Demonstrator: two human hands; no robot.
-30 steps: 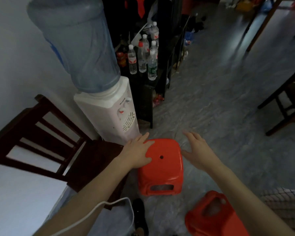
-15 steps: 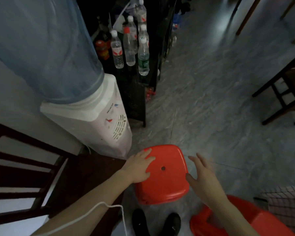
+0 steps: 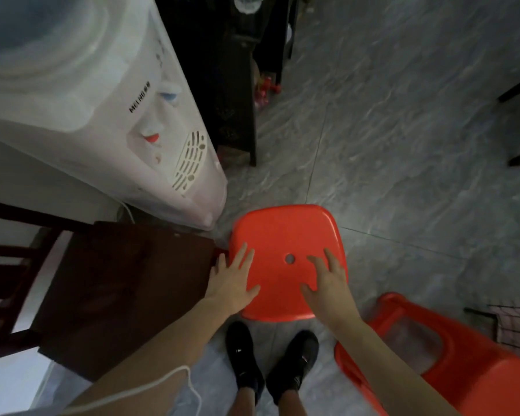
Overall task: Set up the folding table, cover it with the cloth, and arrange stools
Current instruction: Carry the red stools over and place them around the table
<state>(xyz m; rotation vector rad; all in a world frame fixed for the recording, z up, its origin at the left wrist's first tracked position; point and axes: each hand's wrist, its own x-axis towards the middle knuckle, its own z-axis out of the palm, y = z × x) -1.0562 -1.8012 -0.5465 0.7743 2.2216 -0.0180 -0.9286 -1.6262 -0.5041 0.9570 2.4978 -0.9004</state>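
A white water dispenser point(image 3: 150, 124) stands up-left of the fingers, a dark wooden chair point(image 3: 123, 292) just left. The red stool point(image 3: 285, 235) sits on the floor under both hands — left hand point(image 3: 233, 282) and right hand point(image 3: 327, 285) lie flat on its seat, fingers spread. A second red stool point(image 3: 451, 367) lies tipped, lower right.

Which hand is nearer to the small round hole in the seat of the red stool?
The right hand: its fingertips lie just right of the hole in the red stool. The left hand rests farther off, at the seat's left edge.
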